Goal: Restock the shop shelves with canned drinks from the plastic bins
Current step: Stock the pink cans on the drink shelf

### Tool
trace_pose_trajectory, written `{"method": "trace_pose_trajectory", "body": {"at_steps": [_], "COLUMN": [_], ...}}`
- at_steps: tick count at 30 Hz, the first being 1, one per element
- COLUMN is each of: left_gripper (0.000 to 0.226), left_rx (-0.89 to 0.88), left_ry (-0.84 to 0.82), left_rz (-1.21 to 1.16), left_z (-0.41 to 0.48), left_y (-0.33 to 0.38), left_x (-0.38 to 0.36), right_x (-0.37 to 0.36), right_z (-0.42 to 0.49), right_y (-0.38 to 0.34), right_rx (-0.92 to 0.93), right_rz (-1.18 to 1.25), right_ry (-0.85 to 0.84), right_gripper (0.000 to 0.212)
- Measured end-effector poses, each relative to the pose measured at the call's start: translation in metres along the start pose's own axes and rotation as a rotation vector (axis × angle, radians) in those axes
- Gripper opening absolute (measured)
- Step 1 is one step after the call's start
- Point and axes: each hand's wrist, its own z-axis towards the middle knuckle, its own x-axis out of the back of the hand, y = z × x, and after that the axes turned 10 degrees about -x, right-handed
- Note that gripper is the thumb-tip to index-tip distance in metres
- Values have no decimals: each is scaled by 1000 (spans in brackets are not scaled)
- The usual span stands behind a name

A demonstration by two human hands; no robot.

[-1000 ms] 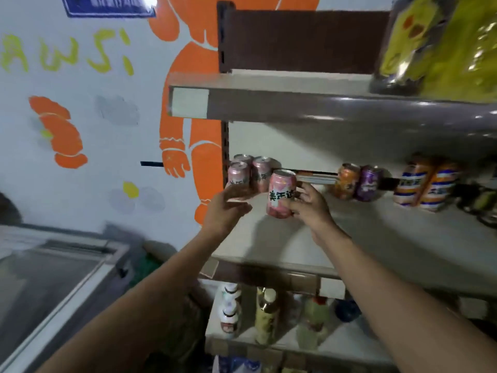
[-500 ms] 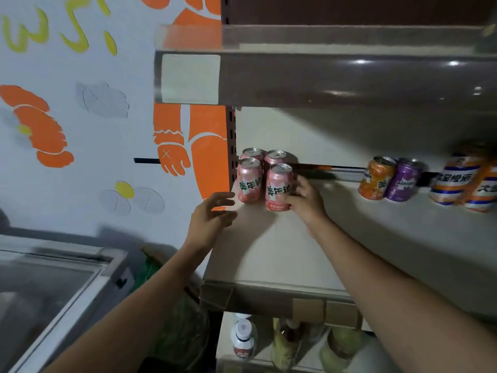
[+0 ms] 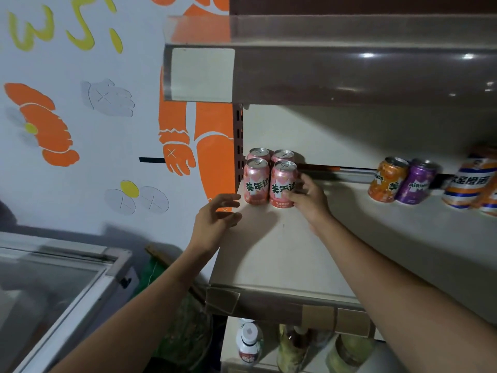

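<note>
- The middle shelf [image 3: 282, 251] is a pale beige board, with brown cardboard patches [image 3: 318, 317] stuck along its front edge.
- Four pink cans stand upright in a tight two-by-two block at its back left corner: the front left pink can [image 3: 256, 181], the front right pink can [image 3: 281, 185], and two rear pink cans [image 3: 258, 153] just behind them.
- Well apart to the right, by the back wall, an orange can [image 3: 387, 180] and a purple can [image 3: 415, 183] stand touching.
- At the far right edge are blurred blue-and-white cans [image 3: 468, 181].
- The lower shelf [image 3: 229, 343] carries a white-capped bottle [image 3: 249, 343] and other bottles, partly hidden.
</note>
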Motion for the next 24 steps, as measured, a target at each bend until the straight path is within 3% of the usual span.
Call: {"method": "trace_pose_trajectory", "body": {"at_steps": [3,6,10,16,24], "left_gripper": [35,33,33,31,34], "left_rx": [-11,-22,-11,-62,-156], "left_ry": [-5,-17,-51,-247,-637], "left_rz": [-4,-4,-70,-228,-448], "left_z": [-1,-2,-6,-18,-98], "left_y": [6,18,46,107,226], "left_x": [-5,-13,-43,-156,-372], "right_x": [-2,4,47,183,405], "right_z": [0,-3,-28,-104,-268], "right_y": [-2,-3,-9,-32,-66], "right_rx": [-11,-25,-2,33,81], "right_rz": [-23,5,23,92,44], "right_ry": [-5,-2,47,205,622], "right_gripper": [75,84,73,63,63]}}
